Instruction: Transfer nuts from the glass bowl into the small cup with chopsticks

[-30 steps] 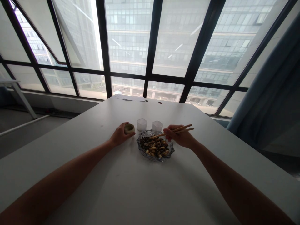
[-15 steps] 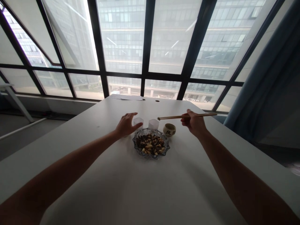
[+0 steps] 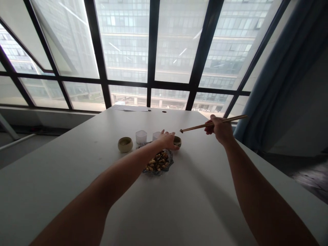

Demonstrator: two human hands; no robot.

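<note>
The right-side round cup (image 3: 177, 141) on the desk (image 3: 164, 208) stands left of the leftward-pointing chopsticks (image 3: 192, 128) the right hand (image 3: 221, 130) grasps, beside the nearer left hand (image 3: 167, 140), whose grip on it I cannot tell.

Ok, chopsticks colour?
The chopsticks are light brown, seen best in the head view.

Wooden chopsticks (image 3: 193, 128), glass dish (image 3: 167, 165), smooth tabletop (image 3: 164, 205)

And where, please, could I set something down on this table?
Bare tabletop lies on the near side of the glass bowl and left of the left cup. Behind the bowl it is crowded: two translucent containers, the right cup and the left hand.
</note>
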